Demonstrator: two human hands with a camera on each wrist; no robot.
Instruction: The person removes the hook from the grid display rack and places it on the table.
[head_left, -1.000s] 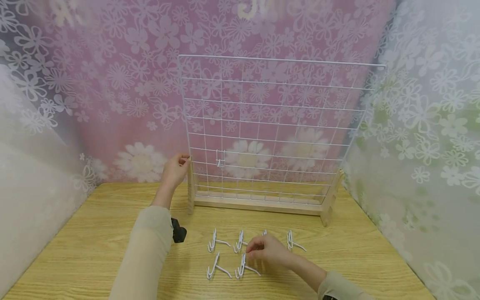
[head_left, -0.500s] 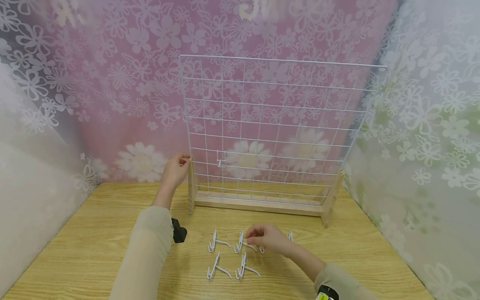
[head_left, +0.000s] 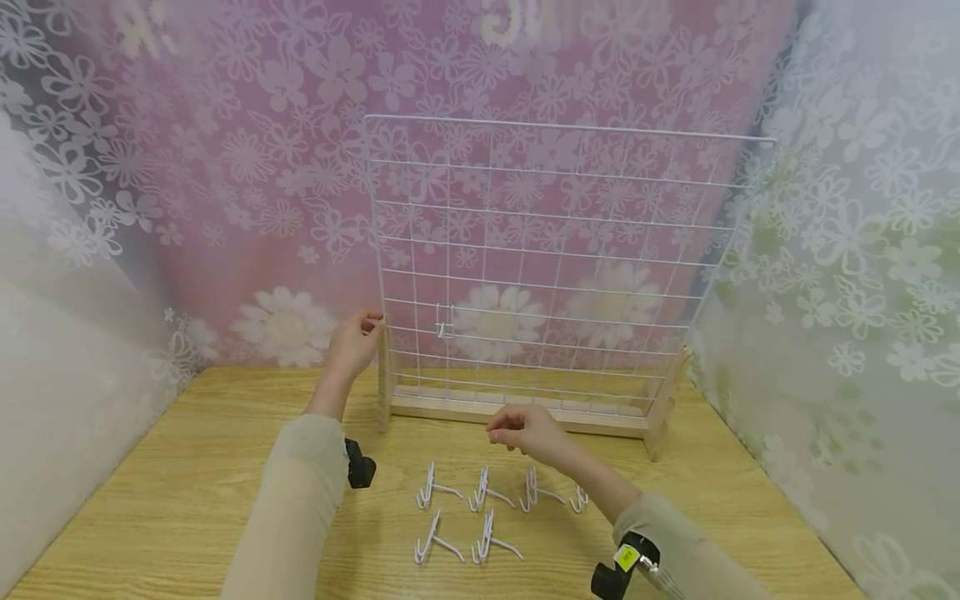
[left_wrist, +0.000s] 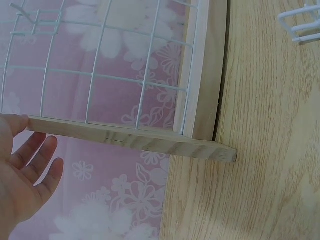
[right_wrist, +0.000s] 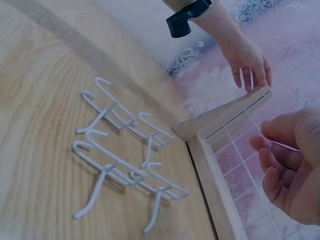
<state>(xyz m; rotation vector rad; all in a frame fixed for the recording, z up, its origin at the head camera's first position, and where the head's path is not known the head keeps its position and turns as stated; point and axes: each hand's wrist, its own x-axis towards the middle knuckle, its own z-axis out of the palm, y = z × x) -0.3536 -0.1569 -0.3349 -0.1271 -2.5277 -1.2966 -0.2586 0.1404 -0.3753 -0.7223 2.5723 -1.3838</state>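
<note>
My left hand [head_left: 354,343] steadies the left wooden upright of the stand [left_wrist: 165,142], thumb and forefinger at its top end, the other fingers loosely bent beside it. The stand carries a white wire grid panel [head_left: 555,250], with one white hook [head_left: 444,322] hung low on its left side. My right hand [head_left: 528,432] is raised in front of the stand's base, thumb and forefinger tips together. A thin white wire [right_wrist: 286,146], apparently part of a hook, shows between its curled fingers; the rest is hidden. Below lie two rows of white wire hooks [head_left: 486,537].
The wood-grain table [head_left: 225,467] runs back to a pink flowered backdrop [head_left: 262,208]. A pale flowered panel [head_left: 862,333] stands on the right. Black cameras sit on the left wrist [head_left: 360,465] and right wrist [head_left: 611,579].
My right hand has risen from over the rows of hooks toward the stand's base, uncovering a hook in the back row. My left hand has stayed at the upright.
</note>
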